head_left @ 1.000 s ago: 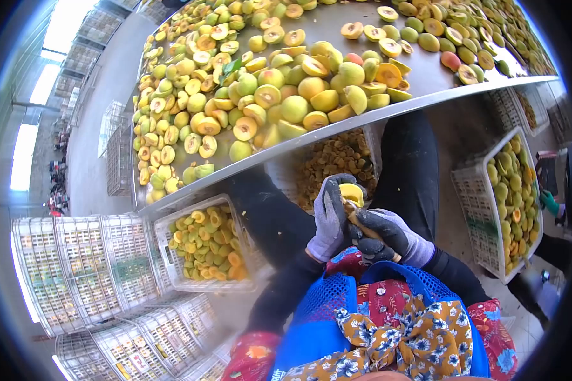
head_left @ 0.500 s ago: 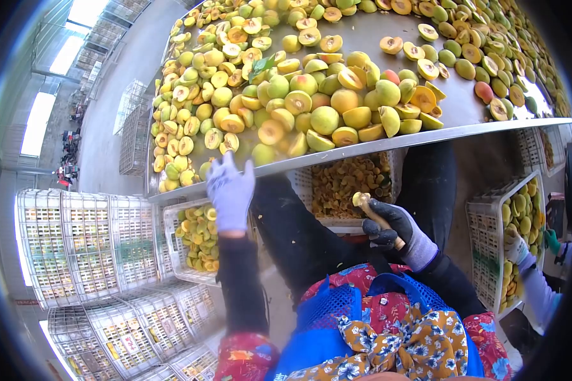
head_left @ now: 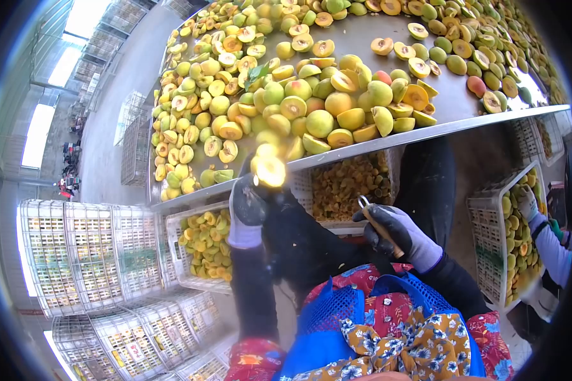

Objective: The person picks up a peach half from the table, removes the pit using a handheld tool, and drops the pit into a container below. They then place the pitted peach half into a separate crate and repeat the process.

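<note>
In the head view my left hand [head_left: 248, 202], in a lilac glove with a dark palm, is closed on a halved peach [head_left: 270, 170] just in front of the table edge. Its cut face is turned up and looks overbright and blurred. My right hand [head_left: 400, 230], gloved alike, grips the wooden handle of a pitting tool [head_left: 384, 230] over my lap. The tool's metal loop points up and left, with nothing on it. Many whole and halved peaches [head_left: 321, 122] lie heaped on the metal table [head_left: 454, 95] beyond my hands.
Below the table edge, a crate [head_left: 356, 227] holds brownish scraps. Left of my leg stands a crate [head_left: 179, 257] of peach halves. Stacked white crates [head_left: 86, 254] fill the left. At right, another person's gloved hand [head_left: 526, 203] is over a crate [head_left: 486, 254] of peaches.
My left hand was open and empty by the table edge; now it holds a peach half, nearer me. The pale piece at the pitting tool's tip is gone.
</note>
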Tool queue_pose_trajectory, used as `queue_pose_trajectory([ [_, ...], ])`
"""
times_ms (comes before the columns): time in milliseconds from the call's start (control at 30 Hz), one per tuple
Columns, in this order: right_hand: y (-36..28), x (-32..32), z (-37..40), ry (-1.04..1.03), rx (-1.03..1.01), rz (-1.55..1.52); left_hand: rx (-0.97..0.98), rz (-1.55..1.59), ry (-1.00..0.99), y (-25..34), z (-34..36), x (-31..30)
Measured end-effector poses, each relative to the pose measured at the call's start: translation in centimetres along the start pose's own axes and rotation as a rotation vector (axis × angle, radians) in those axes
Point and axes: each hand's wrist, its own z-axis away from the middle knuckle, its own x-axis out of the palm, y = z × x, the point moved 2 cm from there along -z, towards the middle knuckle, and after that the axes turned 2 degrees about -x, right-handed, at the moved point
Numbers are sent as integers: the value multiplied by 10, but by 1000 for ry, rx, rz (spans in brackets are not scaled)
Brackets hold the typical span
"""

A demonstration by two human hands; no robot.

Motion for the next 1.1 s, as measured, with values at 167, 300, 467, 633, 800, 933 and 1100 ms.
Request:
queue_pose_trajectory([
  [167, -5, 15, 11, 122, -234, 590, -168, 835, -172, -17, 19, 52],
  [300, 3, 13, 12, 162, -319, 641, -170, 895, -193, -26, 27, 43],
  [467, -4, 40, 15, 92, -581, 1011, -111, 689, -116, -25, 35, 60],
  [633, -8, 47, 10, 163, -744, 1336, -174, 907, -106, -42, 44, 76],
  [800, -7, 53, 9, 242, -802, 1519, -200, 856, -58, -58, 50, 94],
  [933, 3, 48, 5, 278, -808, 1545, -125, 633, 31, -67, 55, 102],
  [1100, 1, 54, 3, 249, -516, 1457, 47, 237, 181, -43, 60, 121],
])
